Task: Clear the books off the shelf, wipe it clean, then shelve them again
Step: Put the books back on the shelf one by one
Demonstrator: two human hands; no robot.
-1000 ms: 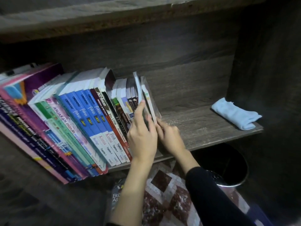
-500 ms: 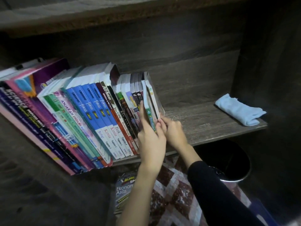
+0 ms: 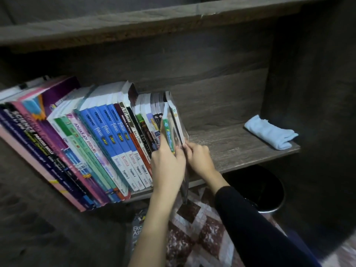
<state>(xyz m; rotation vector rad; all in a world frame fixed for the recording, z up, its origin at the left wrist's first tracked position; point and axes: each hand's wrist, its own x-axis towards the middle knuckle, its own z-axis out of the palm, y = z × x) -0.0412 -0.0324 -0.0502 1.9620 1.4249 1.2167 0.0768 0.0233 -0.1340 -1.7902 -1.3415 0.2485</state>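
Left hand (image 3: 167, 164) clasps the lower spine of the thin green-spined book (image 3: 168, 134), with a finger on either side of it. Right hand (image 3: 200, 160), fingers curled, pinches the bottom corner of the clear-covered book (image 3: 176, 122) just to its right. Both thin books stand at the right-hand end of the row of books (image 3: 107, 135), touching it. Their long axes run up and away from the grip, tilted leftward with the row. The left hand is nearer the row. The right hand lies on the open side, where bare shelf (image 3: 240, 149) runs to a folded cloth (image 3: 269, 132), well apart. Judged step: reshelving, with the two books to be pushed back and squared against the row. A book on the floor (image 3: 137, 232) lies below the shelf, partly cut off by the left forearm. Hidden: the fingertips behind the spines and the books' lower edges. A clear flap hangs below the shelf edge; what it belongs to cannot be told.
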